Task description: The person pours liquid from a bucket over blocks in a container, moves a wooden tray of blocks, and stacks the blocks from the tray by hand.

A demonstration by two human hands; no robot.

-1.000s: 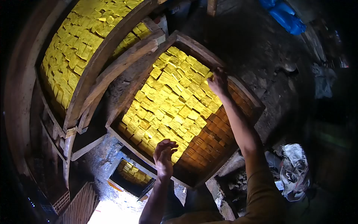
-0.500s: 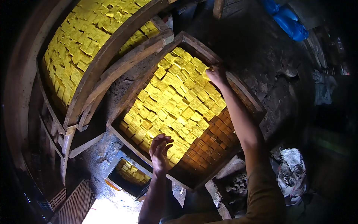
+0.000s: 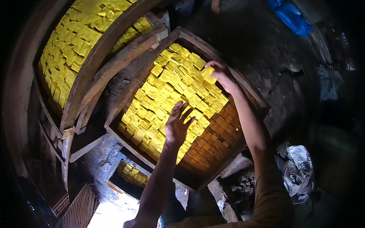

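From my remote station, I see my right hand (image 3: pixel 224 78) at about 1 o'clock from the frame centre, fingers closed around one yellow square block (image 3: pixel 208 73), which is lifted slightly above its neighbours at the far edge of the filled area. My left hand (image 3: pixel 178 124) sits near the centre, at 7 o'clock from the right hand, with fingers spread and holding nothing; I cannot tell whether it touches the blocks beneath it. Both hands work over the square wooden-framed tray with a woven slatted floor (image 3: pixel 213 146). The layer of yellow square blocks (image 3: pixel 167 95) covers the tray from its 12 o'clock corner through to 8 o'clock, packed edge to edge, while the bare brown woven floor shows toward 4 o'clock. A second wooden tray packed with yellow blocks (image 3: pixel 72 49) lies at 10 o'clock, just beside the first. A smaller container of yellow blocks (image 3: pixel 131 173) sits lower, at 7 o'clock. A blue plastic item (image 3: pixel 289 17) lies at 1 o'clock, well apart.
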